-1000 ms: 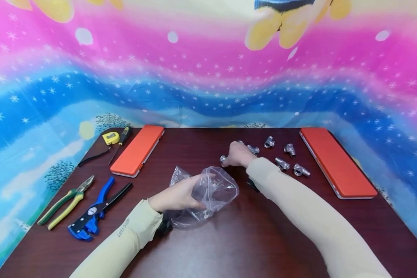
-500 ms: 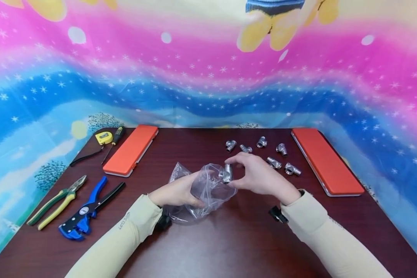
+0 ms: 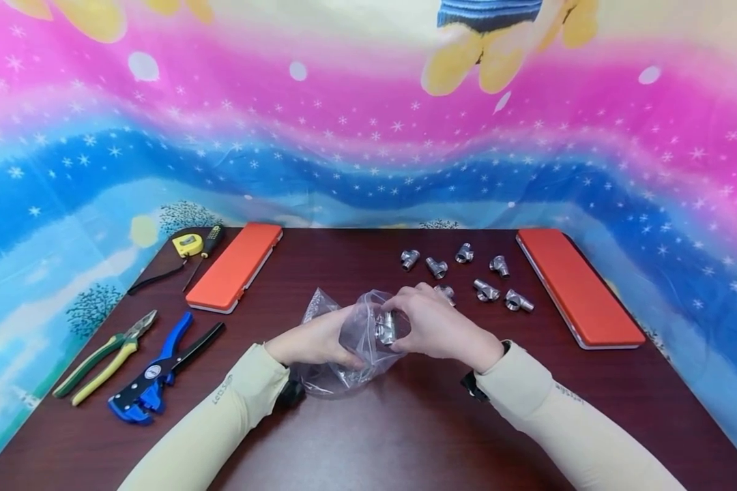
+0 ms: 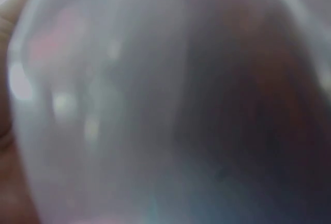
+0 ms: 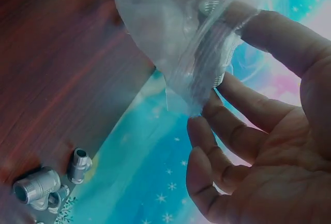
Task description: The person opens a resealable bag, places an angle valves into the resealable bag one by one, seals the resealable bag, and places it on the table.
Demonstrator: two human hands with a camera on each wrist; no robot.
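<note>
Left hand [image 3: 310, 341] grips the clear plastic bag [image 3: 350, 351] at table centre, fingers curled round its mouth. Right hand [image 3: 432, 326] pinches a metal tee fitting [image 3: 385, 329] at the bag's opening. Six more fittings [image 3: 436, 266] lie at one o'clock, well apart from the bag.

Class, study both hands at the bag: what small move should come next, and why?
Probably the right hand should release the metal fitting into the clear plastic bag, since it already sits at the mouth, which the left hand holds open.
</note>
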